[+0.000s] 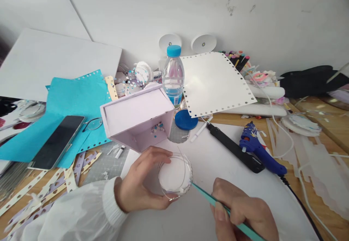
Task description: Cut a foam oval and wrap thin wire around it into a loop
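Observation:
My left hand [147, 181] grips a small round white piece [173, 175] by its left side, thumb below and fingers above. Thin, silvery, wire-like strands loop around the rim of the piece. In my right hand [242, 208] are slim teal tweezers [207, 194], pinched between thumb and fingers. Their tip meets the right edge of the round piece; whether it grasps a strand I cannot tell. Just beyond my left hand stands a pale lilac open-fronted box [137, 113], with small star-shaped confetti [158, 127] inside it.
Behind the box stands a water bottle [173, 77], near a blue round lid [186, 120]. A blue glue gun [259, 148] and a black stick-like device [234, 148] lie at right. A phone [58, 143] rests on turquoise paper [73, 95] at left. White punched paper [215, 84] leans behind.

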Available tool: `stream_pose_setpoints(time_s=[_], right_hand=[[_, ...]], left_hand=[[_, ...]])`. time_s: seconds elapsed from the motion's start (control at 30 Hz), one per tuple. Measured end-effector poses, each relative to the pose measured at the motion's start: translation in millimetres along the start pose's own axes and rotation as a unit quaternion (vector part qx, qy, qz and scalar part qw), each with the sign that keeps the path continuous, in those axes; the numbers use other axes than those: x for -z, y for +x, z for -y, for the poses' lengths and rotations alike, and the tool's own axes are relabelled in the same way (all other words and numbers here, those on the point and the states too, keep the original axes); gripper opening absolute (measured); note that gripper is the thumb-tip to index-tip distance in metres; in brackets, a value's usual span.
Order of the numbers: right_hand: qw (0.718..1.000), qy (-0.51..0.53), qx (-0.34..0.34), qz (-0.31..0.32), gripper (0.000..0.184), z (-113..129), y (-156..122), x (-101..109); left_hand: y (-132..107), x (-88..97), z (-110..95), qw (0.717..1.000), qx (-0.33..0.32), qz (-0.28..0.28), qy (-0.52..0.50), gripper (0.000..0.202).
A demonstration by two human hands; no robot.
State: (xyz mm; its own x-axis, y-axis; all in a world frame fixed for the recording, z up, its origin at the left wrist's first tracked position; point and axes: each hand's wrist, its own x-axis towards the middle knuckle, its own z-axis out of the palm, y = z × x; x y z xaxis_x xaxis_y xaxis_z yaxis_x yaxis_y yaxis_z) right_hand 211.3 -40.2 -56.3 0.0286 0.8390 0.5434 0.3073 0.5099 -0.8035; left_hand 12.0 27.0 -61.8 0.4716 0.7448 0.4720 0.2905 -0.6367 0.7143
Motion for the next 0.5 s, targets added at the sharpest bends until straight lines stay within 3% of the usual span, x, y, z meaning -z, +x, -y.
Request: stream_pose_setpoints(time_s=[0.1, 0.23, 0.37, 0.5], right_hand=[[0.994, -0.095, 0.040, 0.047, 0.040, 0.7, 2.1, 3.5], [0.980, -0.135, 0.144, 0.019, 0.040, -1.8, 3.7, 3.7], [0.994, -0.097, 0.041, 0.038, 0.035, -0.3, 4.1, 2.2], [0.997, 0.042, -0.039, -0.046, 0.018, -3.1, 2.4, 1.5]], left_hand=[[-0.3, -0.7, -1.2, 1.000, -0.008, -0.015, 0.016, 0.058], [-2.1, -0.9, -0.8, 0.999, -0.013, -0.027, 0.024, 0.057], [-3.5, -0.9, 1.2, 0.999, -0.020, -0.033, 0.024, 0.059], [-3.8, -1.2, 2.0, 0.999, -0.019, -0.043, 0.024, 0.058]])
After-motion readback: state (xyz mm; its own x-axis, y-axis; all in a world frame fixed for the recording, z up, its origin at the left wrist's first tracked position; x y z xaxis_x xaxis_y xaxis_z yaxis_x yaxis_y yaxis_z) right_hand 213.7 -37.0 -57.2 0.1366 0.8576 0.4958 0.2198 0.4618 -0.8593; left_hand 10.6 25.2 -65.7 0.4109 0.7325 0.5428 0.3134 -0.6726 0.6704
